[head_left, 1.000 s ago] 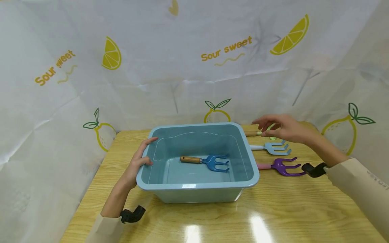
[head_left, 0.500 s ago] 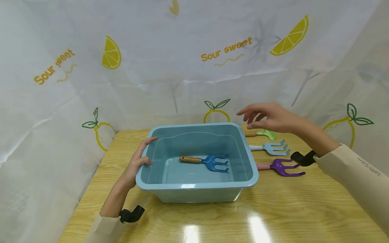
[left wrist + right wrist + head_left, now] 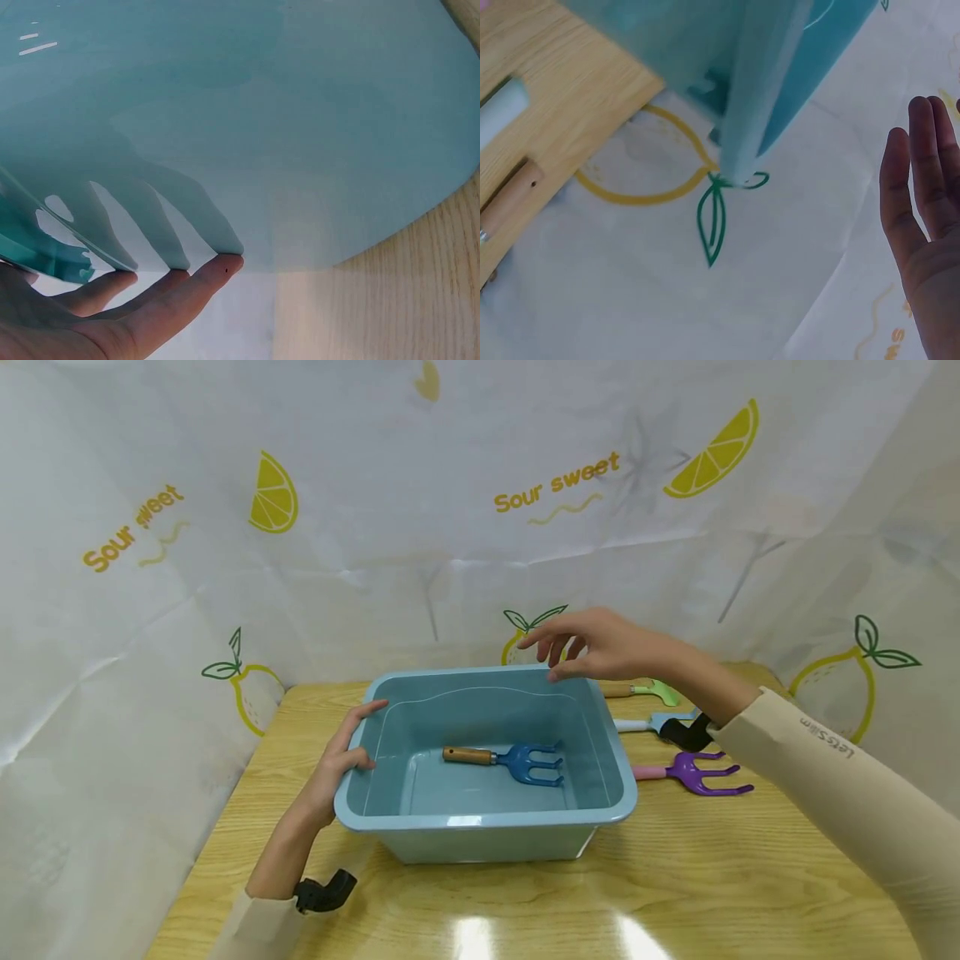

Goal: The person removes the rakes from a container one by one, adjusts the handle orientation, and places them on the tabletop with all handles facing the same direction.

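Note:
A light-blue plastic basin (image 3: 487, 820) stands on the wooden table. My left hand (image 3: 330, 777) grips its left rim; in the left wrist view the fingertips (image 3: 225, 262) press against the outer wall. Inside the basin, on its floor, lies a blue hand rake (image 3: 517, 763) with a wooden handle. My right hand (image 3: 596, 645) hovers over the back right corner of the rim, holding nothing. In the right wrist view its fingers (image 3: 931, 180) are spread loosely in the air.
Right of the basin lie a light-green tool (image 3: 666, 692) with a wooden handle, a light-blue rake (image 3: 633, 725) partly behind my right wrist's camera, and a purple rake (image 3: 688, 771) with a pink handle. A lemon-print sheet (image 3: 420, 568) rises behind the table.
My right hand has moved left from above the light-green tool to the basin's back right corner, rising a little. My left hand and the blue hand rake have stayed put.

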{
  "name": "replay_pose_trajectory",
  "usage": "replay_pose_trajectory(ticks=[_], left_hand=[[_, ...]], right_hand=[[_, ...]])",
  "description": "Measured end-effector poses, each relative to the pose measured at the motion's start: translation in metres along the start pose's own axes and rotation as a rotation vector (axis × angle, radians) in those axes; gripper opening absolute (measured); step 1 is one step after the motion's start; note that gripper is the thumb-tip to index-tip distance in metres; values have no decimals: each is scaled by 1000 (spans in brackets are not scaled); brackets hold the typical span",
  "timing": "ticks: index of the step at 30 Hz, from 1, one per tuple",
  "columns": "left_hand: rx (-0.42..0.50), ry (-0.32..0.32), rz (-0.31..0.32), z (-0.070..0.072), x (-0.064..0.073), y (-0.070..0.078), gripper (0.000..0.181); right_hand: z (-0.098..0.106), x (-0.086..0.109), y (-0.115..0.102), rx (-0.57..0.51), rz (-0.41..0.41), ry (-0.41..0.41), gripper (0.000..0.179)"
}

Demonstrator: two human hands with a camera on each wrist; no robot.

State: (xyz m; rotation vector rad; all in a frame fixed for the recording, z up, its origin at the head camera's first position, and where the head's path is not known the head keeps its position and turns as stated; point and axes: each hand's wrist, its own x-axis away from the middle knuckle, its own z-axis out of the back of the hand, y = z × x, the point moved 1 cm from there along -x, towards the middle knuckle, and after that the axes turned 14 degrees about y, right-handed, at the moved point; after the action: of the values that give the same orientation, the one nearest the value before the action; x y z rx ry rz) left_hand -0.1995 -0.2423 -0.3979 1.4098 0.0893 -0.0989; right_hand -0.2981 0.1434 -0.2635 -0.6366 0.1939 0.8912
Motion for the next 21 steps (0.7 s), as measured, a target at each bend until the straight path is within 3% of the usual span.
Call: replay_pose_trajectory(ticks=[10,21], left_hand=[[-2,-3,-8,1,0,0,83],[-1,-5,-31,1,-1,1,82]], right_hand=[[-25,-38,-20,-64,0,-88,45],[-54,-62,-30,-120,-19,-137,46]])
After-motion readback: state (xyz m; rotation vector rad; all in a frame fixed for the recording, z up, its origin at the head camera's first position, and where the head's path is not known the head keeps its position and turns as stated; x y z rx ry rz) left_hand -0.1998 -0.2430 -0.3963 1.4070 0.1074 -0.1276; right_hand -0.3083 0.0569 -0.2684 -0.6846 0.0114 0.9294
